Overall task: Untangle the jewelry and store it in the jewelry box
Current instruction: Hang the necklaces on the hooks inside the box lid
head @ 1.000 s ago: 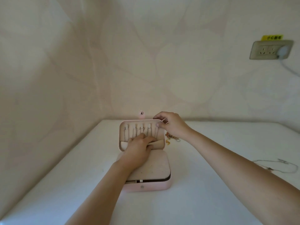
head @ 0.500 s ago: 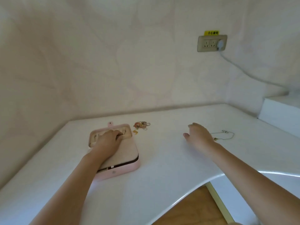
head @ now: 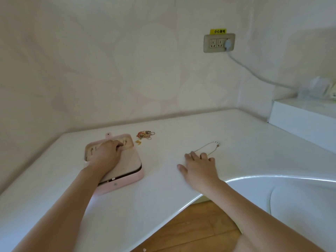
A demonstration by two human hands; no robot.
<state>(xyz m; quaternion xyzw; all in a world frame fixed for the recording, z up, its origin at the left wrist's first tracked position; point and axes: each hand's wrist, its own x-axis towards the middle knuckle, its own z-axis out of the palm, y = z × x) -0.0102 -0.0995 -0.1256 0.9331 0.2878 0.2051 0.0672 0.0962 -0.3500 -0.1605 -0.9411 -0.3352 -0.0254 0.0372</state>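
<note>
Left hand [head: 106, 153] on jewelry box [head: 127, 167], grip unclear; right hand's [head: 200, 169] fingers [head: 191, 155] spread at necklace [head: 217, 144]

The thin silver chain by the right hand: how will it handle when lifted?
The chain lies in a slack loop, so it is probably floppy and will dangle. It looks very fine, so likely light and fiddly to pinch off the glossy desk. Pushed, it may bunch up.

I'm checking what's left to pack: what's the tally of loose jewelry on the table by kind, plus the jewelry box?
Chain: 1
Tangled cluster: 1 (the pieces in it are too small to count)
Yellow piece: 1
Jewelry box: 1
Total: 4
</note>
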